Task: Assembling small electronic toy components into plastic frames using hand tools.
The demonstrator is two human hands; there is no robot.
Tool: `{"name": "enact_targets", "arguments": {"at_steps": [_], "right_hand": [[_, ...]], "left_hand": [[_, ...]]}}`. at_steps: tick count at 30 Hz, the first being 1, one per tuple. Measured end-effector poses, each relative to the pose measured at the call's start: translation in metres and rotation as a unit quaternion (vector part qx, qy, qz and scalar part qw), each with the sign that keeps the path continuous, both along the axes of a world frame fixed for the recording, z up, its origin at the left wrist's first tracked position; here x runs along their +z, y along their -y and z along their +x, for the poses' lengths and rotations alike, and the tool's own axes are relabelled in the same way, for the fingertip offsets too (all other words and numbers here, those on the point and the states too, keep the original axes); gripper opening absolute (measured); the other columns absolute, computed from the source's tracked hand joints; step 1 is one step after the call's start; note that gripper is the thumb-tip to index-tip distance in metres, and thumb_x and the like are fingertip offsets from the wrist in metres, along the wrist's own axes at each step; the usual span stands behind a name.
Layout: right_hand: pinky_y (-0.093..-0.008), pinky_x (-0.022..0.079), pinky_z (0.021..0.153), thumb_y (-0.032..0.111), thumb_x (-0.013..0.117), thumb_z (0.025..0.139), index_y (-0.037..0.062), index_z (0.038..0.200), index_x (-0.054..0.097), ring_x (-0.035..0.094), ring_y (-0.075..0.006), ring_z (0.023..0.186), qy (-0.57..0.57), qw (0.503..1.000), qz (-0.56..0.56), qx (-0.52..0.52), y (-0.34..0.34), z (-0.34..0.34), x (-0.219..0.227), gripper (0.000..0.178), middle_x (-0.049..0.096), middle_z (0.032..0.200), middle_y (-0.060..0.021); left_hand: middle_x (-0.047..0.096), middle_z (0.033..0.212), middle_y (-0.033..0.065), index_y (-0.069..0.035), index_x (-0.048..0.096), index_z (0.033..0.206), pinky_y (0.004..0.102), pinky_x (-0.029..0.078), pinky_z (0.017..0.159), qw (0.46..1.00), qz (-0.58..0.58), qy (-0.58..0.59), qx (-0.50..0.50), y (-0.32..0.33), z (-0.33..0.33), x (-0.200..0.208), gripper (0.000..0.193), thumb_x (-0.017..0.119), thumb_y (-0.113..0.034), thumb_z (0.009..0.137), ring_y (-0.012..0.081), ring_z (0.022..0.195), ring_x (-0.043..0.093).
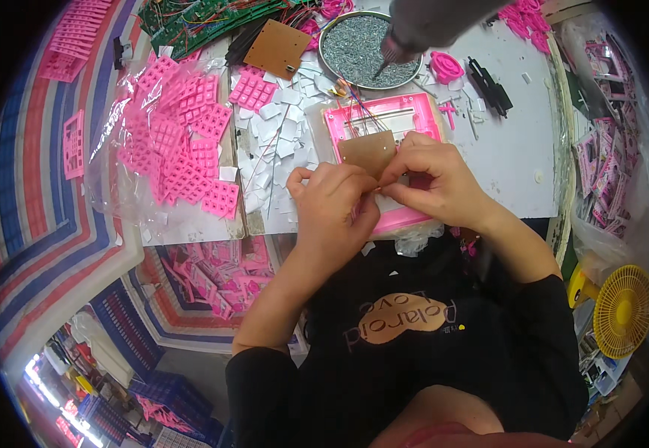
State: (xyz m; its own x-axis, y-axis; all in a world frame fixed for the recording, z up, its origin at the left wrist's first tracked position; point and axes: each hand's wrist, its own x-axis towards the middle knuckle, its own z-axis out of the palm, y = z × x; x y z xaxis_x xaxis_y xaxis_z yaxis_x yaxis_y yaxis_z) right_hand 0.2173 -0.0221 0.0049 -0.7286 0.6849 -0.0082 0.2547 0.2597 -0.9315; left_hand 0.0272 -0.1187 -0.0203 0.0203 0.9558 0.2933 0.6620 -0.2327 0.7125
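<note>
A pink plastic housing point(432, 119) lies on the table in front of me, with thin coloured wires point(354, 112) running over its upper part. Against the housing rests a brown circuit board point(365, 153), its plain side up, joined to those wires. My left hand point(335, 201) is closed in a pinch at the board's near edge. The fingertips of my right hand point(440, 179) meet it there, pinched too, by the board's right corner. Whatever small thing sits between the fingertips is too hidden to name.
A round tray of small screws point(332, 48) stands behind the housing, under a hanging power screwdriver point(414, 33). Pink rubber keypads point(190, 142) pile up on the left beside white paper pieces point(276, 138). Black plastic parts point(488, 86) lie right; a yellow fan point(623, 310) stands lower right.
</note>
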Motion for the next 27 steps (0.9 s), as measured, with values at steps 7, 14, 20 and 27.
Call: {"name": "enact_targets", "arguments": {"at_steps": [7,14,20,27], "right_hand": [[-0.0269,0.043,0.066,-0.001,0.075,0.079,0.0037,0.087,0.075,0.055,-0.0125,0.079,0.019,0.999,-0.036,-0.018,0.000,0.000,0.000,0.009,0.063,0.078,-0.0016],[-0.0258,0.043,0.056,0.008,0.076,0.080,0.0072,0.089,0.076,0.054,-0.0113,0.065,-0.014,1.000,0.021,-0.013,-0.002,0.001,-0.007,0.009,0.060,0.078,-0.0029],[-0.0263,0.045,0.060,0.005,0.076,0.079,0.0057,0.089,0.075,0.056,-0.0128,0.071,-0.008,1.000,0.005,-0.002,-0.002,0.003,-0.009,0.010,0.061,0.080,-0.0034],[-0.0295,0.042,0.065,-0.001,0.073,0.077,0.0035,0.085,0.073,0.055,-0.0149,0.079,-0.007,0.999,-0.035,0.003,-0.002,0.004,-0.002,0.010,0.062,0.078,-0.0028]], "left_hand": [[0.067,0.091,-0.0042,-0.016,0.067,0.089,0.0419,0.028,0.088,1.000,-0.011,-0.014,-0.002,0.002,-0.010,0.008,0.016,0.076,-0.012,0.076,0.0174,0.089,0.060],[0.067,0.089,-0.0042,-0.015,0.067,0.087,0.0416,0.028,0.086,1.000,-0.006,0.009,-0.011,0.002,-0.006,0.006,0.012,0.076,-0.012,0.079,0.0172,0.087,0.059],[0.067,0.089,-0.0041,-0.015,0.067,0.088,0.0416,0.028,0.086,1.000,0.008,-0.013,-0.016,-0.002,-0.006,0.008,0.013,0.076,-0.012,0.079,0.0169,0.086,0.059],[0.067,0.091,-0.0038,-0.016,0.067,0.088,0.0413,0.028,0.087,0.999,-0.017,0.021,-0.026,0.001,-0.006,0.005,0.014,0.074,-0.009,0.078,0.0167,0.088,0.059]]}}
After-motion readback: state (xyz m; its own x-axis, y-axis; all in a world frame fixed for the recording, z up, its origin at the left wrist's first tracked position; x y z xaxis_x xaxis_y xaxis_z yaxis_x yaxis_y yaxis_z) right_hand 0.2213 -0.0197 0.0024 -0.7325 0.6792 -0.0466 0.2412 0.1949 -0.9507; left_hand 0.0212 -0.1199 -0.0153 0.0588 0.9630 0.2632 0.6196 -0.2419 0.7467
